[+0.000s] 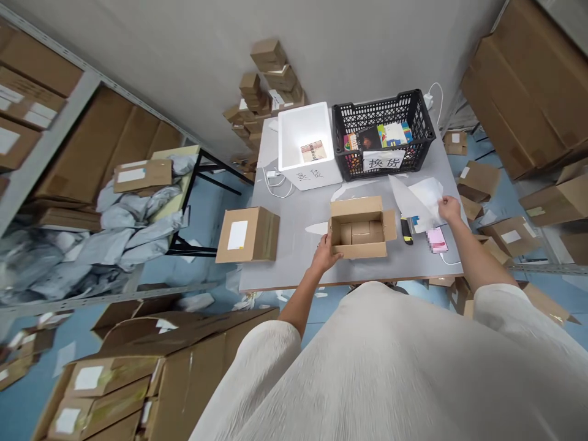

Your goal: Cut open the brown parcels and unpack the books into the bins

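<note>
At the left edge of the worktop (294, 274) sits a closed brown cardboard box (248, 236) with a white label, well apart from the piece I am handling. Next comes my left hand (326, 253), closed narrowly round the near left corner of an open, oblong brown cardboard box (361, 250), thumb along the near wall; how far my fingers reach inside, I cannot tell. The open box stands at the middle of the worktop, near its front edge, its right end flap folded outward, and I see nothing but bare cardboard within. A light, firm hold at that corner should steady it without crushing the wall. To its right, a yellow-and-black cutter (407, 231) lies just beside a loose white sheet (425, 199), paper or thin plastic, partly raised off the worktop; lifting it smoothly, clear of the cutter and of the pink-screened phone (437, 240) with its white cable, would be the tidy way. My right hand (450, 209) pinches the sheet's right edge, thumb and fingers nearly together, so a gentle pull should avoid creasing or tearing it.
</note>
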